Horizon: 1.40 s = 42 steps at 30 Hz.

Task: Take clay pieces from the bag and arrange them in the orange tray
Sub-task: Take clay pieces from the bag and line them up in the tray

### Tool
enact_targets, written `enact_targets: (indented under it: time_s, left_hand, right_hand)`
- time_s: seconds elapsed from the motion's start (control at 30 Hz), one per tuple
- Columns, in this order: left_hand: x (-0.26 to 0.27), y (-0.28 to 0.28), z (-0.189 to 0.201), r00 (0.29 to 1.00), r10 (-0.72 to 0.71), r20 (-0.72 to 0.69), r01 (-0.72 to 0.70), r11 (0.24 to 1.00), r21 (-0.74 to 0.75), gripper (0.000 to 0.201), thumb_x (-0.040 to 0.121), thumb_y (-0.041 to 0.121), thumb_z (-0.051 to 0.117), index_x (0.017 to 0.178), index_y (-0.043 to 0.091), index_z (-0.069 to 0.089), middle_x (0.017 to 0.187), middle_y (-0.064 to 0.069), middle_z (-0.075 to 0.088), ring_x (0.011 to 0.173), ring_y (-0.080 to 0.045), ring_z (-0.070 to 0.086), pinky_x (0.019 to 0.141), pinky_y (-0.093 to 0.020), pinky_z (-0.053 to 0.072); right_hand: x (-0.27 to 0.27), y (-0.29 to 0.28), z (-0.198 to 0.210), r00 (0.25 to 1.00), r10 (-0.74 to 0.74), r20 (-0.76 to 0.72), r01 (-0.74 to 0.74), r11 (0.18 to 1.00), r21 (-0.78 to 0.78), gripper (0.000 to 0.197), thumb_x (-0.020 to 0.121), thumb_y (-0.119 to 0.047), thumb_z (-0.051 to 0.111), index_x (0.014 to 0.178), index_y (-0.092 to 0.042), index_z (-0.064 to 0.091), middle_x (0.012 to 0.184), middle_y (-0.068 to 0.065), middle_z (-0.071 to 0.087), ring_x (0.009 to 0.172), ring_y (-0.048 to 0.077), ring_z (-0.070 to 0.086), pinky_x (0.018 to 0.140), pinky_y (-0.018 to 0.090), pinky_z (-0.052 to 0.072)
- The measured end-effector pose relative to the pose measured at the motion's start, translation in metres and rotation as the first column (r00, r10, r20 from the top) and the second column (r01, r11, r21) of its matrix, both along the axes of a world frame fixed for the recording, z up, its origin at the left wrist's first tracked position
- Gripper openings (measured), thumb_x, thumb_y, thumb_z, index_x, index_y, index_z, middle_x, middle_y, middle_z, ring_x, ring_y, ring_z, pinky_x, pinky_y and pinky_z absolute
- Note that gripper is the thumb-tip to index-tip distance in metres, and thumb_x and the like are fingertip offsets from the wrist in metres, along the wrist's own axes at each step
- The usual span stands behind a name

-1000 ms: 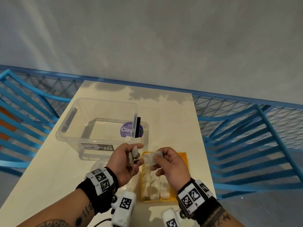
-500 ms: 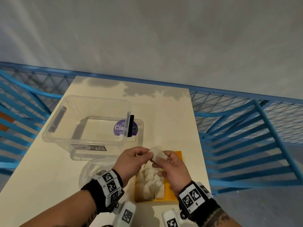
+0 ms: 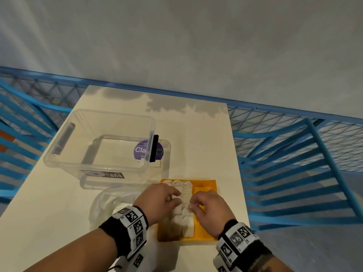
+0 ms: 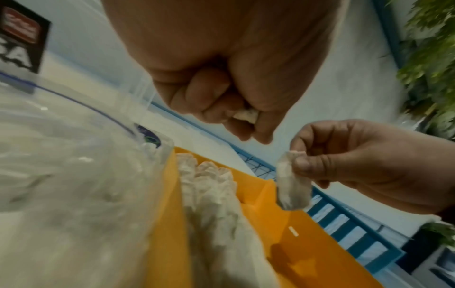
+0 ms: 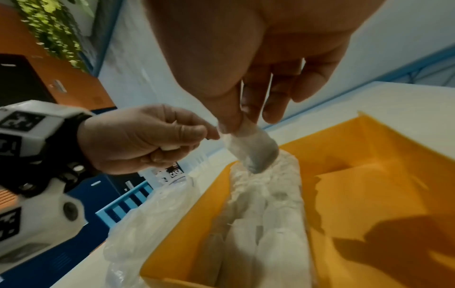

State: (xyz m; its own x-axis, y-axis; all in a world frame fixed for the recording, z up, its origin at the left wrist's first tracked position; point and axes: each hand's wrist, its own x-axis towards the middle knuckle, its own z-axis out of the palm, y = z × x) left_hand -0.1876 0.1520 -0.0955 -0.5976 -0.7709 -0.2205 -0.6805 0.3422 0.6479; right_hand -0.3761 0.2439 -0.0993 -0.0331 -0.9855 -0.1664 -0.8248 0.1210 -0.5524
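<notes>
Head camera looks down from above; both wrist cameras, close in, share the orange tray

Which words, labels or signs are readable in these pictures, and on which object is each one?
"CASA BOX": black label on the front of the clear plastic box.
"Cla": purple round sticker, cut off by the box's black clip; the small print under it is too blurred to read.
Wristband markers: square codes, the tiny characters beside them unreadable.
Red label, left wrist view: blurred, unreadable.
</notes>
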Motion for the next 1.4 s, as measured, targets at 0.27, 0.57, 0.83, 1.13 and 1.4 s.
enact_targets:
  time_s: [0.27, 0.57, 0.83, 1.13, 1.4]
  left_hand:
    - [0.02, -0.011, -0.029, 0.931, 0.235, 0.28, -0.27, 0.958, 0.093, 0.053, 0.091, 0.046, 0.057, 0.139, 0.027, 0.045, 0.122, -0.002, 0.067, 0.109, -0.021, 0.064, 0.088, -0.033, 0.052]
    - [0.016, -0.014, -0.033, 0.927, 0.21, 0.312, -0.245, 0.967, 0.076, 0.04, 0.09, 0.044, 0.057, 0.129, 0.034, 0.055, 0.114, 0.003, 0.068, 0.103, -0.019, 0.064, 0.086, -0.034, 0.054]
    - [0.015, -0.017, -0.035, 0.921, 0.201, 0.333, -0.235, 0.97, 0.063, 0.041, 0.089, 0.046, 0.058, 0.128, 0.036, 0.054, 0.114, 0.003, 0.068, 0.101, -0.018, 0.065, 0.084, -0.034, 0.054]
    - [0.015, -0.017, -0.03, 0.922, 0.195, 0.336, -0.224, 0.973, 0.052, 0.04, 0.089, 0.044, 0.061, 0.126, 0.034, 0.054, 0.112, 0.003, 0.067, 0.1, -0.018, 0.064, 0.082, -0.032, 0.053]
    - [0.016, -0.017, -0.015, 0.908, 0.418, 0.029, -0.407, 0.865, 0.293, 0.031, 0.079, 0.051, 0.071, 0.099, 0.031, 0.058, 0.084, 0.007, 0.067, 0.072, -0.008, 0.063, 0.061, -0.024, 0.049]
  right_hand:
    - [-0.02, -0.037, -0.013, 0.987, 0.037, -0.159, 0.041, 0.885, 0.465, 0.013, 0.089, -0.016, 0.056, 0.09, -0.029, 0.057, 0.1, -0.001, 0.063, 0.091, 0.018, 0.059, 0.079, 0.028, 0.05]
    - [-0.028, -0.071, -0.026, 0.938, -0.08, -0.338, 0.219, 0.891, 0.397, 0.022, 0.092, -0.019, 0.051, 0.109, -0.024, 0.064, 0.119, 0.005, 0.055, 0.106, 0.025, 0.058, 0.087, 0.033, 0.05]
    - [-0.03, -0.074, -0.031, 0.917, -0.269, -0.296, 0.361, 0.875, 0.323, 0.019, 0.093, -0.028, 0.055, 0.106, -0.028, 0.067, 0.115, 0.0, 0.065, 0.103, 0.022, 0.061, 0.08, 0.028, 0.049]
    - [-0.024, -0.076, -0.03, 0.893, -0.336, -0.298, 0.425, 0.848, 0.317, 0.015, 0.091, -0.033, 0.054, 0.102, -0.022, 0.056, 0.104, 0.004, 0.065, 0.094, 0.026, 0.062, 0.08, 0.033, 0.052]
    - [-0.017, -0.068, -0.005, 0.932, -0.342, -0.124, 0.363, 0.878, 0.311, 0.015, 0.086, -0.036, 0.062, 0.092, -0.023, 0.058, 0.093, -0.004, 0.064, 0.087, 0.019, 0.062, 0.073, 0.026, 0.05]
